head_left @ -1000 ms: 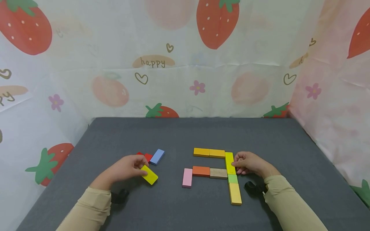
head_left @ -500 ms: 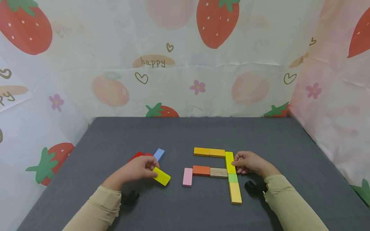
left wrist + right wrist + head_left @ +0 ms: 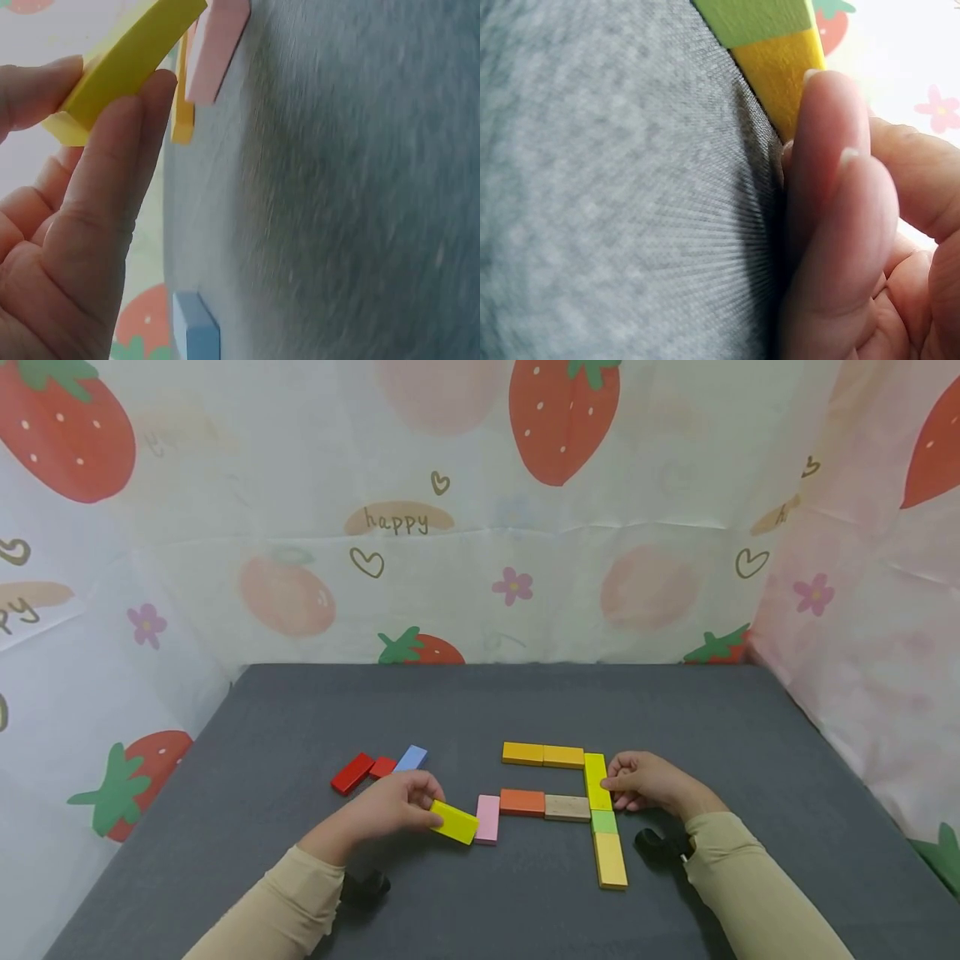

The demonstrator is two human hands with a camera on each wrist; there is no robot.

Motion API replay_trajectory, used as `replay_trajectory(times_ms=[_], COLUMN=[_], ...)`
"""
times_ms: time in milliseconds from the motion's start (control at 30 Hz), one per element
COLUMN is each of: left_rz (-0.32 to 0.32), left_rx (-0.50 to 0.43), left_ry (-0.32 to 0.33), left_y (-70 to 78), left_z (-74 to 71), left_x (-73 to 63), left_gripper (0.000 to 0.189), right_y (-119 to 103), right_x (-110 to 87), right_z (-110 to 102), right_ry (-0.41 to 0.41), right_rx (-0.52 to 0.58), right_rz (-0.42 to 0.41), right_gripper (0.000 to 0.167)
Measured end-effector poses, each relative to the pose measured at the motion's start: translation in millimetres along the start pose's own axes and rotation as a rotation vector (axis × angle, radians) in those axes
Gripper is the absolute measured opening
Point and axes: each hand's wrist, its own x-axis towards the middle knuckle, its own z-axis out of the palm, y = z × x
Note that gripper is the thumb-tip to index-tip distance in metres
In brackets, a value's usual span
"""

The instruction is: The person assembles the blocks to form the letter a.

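My left hand [image 3: 386, 811] pinches a yellow block [image 3: 454, 823] between thumb and fingers; the left wrist view shows the block [image 3: 131, 64] raised off the cloth. Its right end is close beside a pink block [image 3: 487, 819]; whether they touch I cannot tell. My right hand [image 3: 651, 782] rests at the right edge of another yellow block [image 3: 597, 781], fingers loosely bent and touching its side. That block lies flat, in line with a light green block [image 3: 603, 822] and a pale yellow block [image 3: 610, 861]. From this line an orange block [image 3: 522, 802] and a wooden block [image 3: 567, 809] run left toward the pink one.
Two amber blocks [image 3: 522, 753] form the upper row. At left lie a red block [image 3: 352, 773], a smaller visible red block [image 3: 382, 767] and a blue block [image 3: 411, 757]. Grey cloth [image 3: 450, 710] covers the table, with a strawberry-print curtain [image 3: 480, 577] behind.
My left hand has carried the yellow block rightward, up to the pink block, uncovering the red blocks behind it. My right hand and the laid-out blocks have stayed put.
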Motion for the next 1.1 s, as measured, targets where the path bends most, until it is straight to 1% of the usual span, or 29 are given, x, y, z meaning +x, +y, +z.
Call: replay_trajectory(times_ms=[100, 233, 433, 600, 767, 933, 1000, 1100], left_rz=[-0.019, -0.021, -0.019, -0.020, -0.026, -0.034, -0.050, -0.072], left_rx=[-0.027, -0.038, 0.011, 0.060, 0.076, 0.028, 0.000, -0.006], left_ry=[-0.015, -0.038, -0.050, -0.045, -0.056, -0.049, -0.043, -0.029], left_y=[2.9, 6.5, 10.6, 13.6, 17.4, 19.5, 19.7, 19.0], left_z=[5.6, 11.0, 19.0, 29.7, 41.3, 49.7, 51.9, 54.7], left_x=[2.2, 4.0, 7.1, 8.9, 8.4, 8.0, 7.9, 8.0], left_gripper=[0.020, 0.019, 0.018, 0.017, 0.019, 0.025, 0.025, 0.022], right_y=[0, -1, -1, 1, 1, 0, 0, 0], right_x=[-0.4, -1.1, -1.5, -0.8, -1.6, -2.9, -2.9, -2.4], right_z=[0, 0, 0, 0, 0, 1, 1, 1], right_ry=[0.001, 0.002, 0.001, -0.002, -0.007, -0.014, -0.013, -0.012], right_rx=[-0.002, -0.005, -0.009, -0.003, -0.003, -0.002, -0.001, -0.002], right_rz=[-0.002, -0.005, -0.010, -0.018, -0.027, -0.028, -0.024, -0.020], right_gripper=[0.020, 0.019, 0.020, 0.020, 0.019, 0.018, 0.018, 0.018])
